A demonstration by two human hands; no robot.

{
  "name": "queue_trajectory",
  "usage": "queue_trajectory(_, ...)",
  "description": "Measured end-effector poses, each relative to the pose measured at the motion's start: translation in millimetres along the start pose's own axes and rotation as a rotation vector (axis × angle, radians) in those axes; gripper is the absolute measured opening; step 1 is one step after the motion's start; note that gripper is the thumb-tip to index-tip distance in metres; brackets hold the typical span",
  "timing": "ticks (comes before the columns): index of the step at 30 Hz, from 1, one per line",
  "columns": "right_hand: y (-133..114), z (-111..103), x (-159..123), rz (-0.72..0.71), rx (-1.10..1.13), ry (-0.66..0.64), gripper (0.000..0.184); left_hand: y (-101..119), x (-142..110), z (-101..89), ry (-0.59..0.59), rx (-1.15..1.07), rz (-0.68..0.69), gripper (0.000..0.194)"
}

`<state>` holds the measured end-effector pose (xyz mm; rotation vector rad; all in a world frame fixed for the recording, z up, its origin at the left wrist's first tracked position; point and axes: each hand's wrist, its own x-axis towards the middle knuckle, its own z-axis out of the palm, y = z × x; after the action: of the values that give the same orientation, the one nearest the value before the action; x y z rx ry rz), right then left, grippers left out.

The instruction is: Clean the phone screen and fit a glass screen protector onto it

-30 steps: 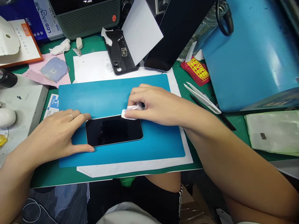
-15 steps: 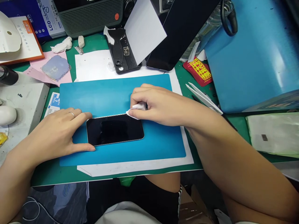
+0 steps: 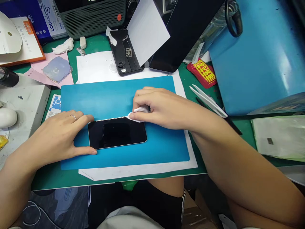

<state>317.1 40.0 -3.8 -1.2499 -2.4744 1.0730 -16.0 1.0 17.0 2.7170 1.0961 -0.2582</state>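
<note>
Phone point(image 3: 118, 132) is laid flat, dark screen up, on a blue mat point(image 3: 95, 98). Its left end is gripped by the L hand point(image 3: 57, 136), w/ thumb at the bottom corner & forefinger at the top one. A crumpled white tissue point(image 3: 137, 115) is pinched btwn thumb & fingers of the R hand point(image 3: 157, 106) and held against the phone's top edge, nr the right-hand corner. Blue mat is set over white paper point(image 3: 95, 68) on the green tabletop point(image 3: 59, 179). Behind the mat, a black scraper point(image 3: 120, 52) is rested on a black slab point(image 3: 132, 60). To the R, white tweezers point(image 3: 209, 101) are placed nr a red packet point(image 3: 202, 73). Far L, pink paper point(image 3: 35, 74) is partly covered by a blue-grey pad point(image 3: 57, 69).
</note>
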Motion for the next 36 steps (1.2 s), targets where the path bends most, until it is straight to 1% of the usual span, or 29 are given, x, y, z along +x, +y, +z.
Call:
queue_trajectory(5, 3.1, 2.3, 2.1, -0.008, -0.054, 0.062, 0.025, -0.5, 0.5, 1.1, 0.009, -0.013, 0.009, 0.089)
queue_trajectory(10, 4.0, 1.2, 0.2, -0.025, 0.017, 0.042, 0.023, 0.0, 0.0, 0.6, 0.014, -0.007, -0.008, 0.085)
queue_trajectory(14, 3.8, 1.0, -1.7, -0.056, 0.057, 0.023, 0.023, 0.5, -0.4, 1.3, 0.077, 0.012, 0.059, 0.081)
queue_trajectory(18, 2.2, 2.9, -1.1, -0.1, 0.104, 0.058, 0.02, -0.6, 0.0, 3.5, 0.116, 0.038, 0.093, 0.077)
queue_trajectory(22, -3.5, 11.0, 0.4, -0.217, 0.145, 0.071, 0.017, -1.4, 0.3, 4.1, 0.143, 0.065, 0.115, 0.077)
queue_trajectory(24, -5.9, 15.6, 1.0, -0.313, 0.165, 0.075, 0.016, -1.3, 0.2, 4.2, 0.146, 0.073, 0.122, 0.077)
queue_trajectory(27, -5.5, 19.8, 2.2, -0.46, 0.257, 0.06, 0.02, -1.1, -0.1, 4.7, 0.146, 0.077, 0.126, 0.076)
queue_trajectory(29, -3.5, 20.6, 3.3, -0.491, 0.281, 0.078, 0.022, -1.3, -0.1, 4.9, 0.151, 0.083, 0.123, 0.076)
queue_trajectory(31, -2.7, 20.8, 4.0, -0.48, 0.273, 0.112, 0.022, -1.7, 0.0, 4.9, 0.153, 0.089, 0.12, 0.076)
queue_trajectory(36, -11.6, 22.1, 0.8, -0.539, 0.4, 0.074, 0.02, -2.3, 0.5, 4.6, 0.16, 0.084, 0.128, 0.077)
